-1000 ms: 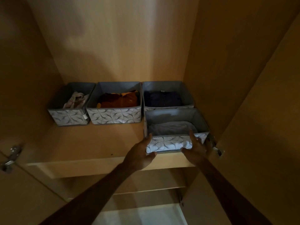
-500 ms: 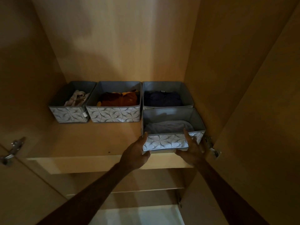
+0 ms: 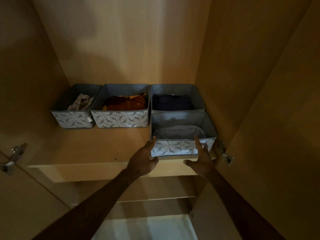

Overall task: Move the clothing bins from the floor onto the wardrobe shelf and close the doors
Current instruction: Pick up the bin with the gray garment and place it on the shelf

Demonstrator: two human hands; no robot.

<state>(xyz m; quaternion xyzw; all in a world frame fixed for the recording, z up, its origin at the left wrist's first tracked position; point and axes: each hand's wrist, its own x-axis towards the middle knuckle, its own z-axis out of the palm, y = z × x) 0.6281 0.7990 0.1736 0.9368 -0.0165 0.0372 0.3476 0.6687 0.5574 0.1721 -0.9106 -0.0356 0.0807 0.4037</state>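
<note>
Four grey fabric bins with leaf-patterned fronts stand on the wooden wardrobe shelf (image 3: 97, 146). Three form a back row: the left bin (image 3: 72, 119) with pale cloth, the middle bin (image 3: 121, 119) with rust and yellow clothes, and the right bin (image 3: 197, 97) with dark blue clothes. The front bin (image 3: 173, 148), holding grey cloth, sits at the shelf's front right edge. My left hand (image 3: 143, 161) touches its front left corner with fingers loose. My right hand (image 3: 200, 160) is spread just before its front right, index fingertip at the rim.
Both wardrobe doors stand open: the left door (image 3: 19, 205) and the right door (image 3: 280, 144), each with a metal hinge (image 3: 225, 153) near the shelf. A lower shelf (image 3: 155, 199) and pale floor (image 3: 147, 227) show below my forearms.
The front bin has slid slightly deeper onto the shelf. My right hand has come off its front and spread its fingers; my left hand stays at the corner.
</note>
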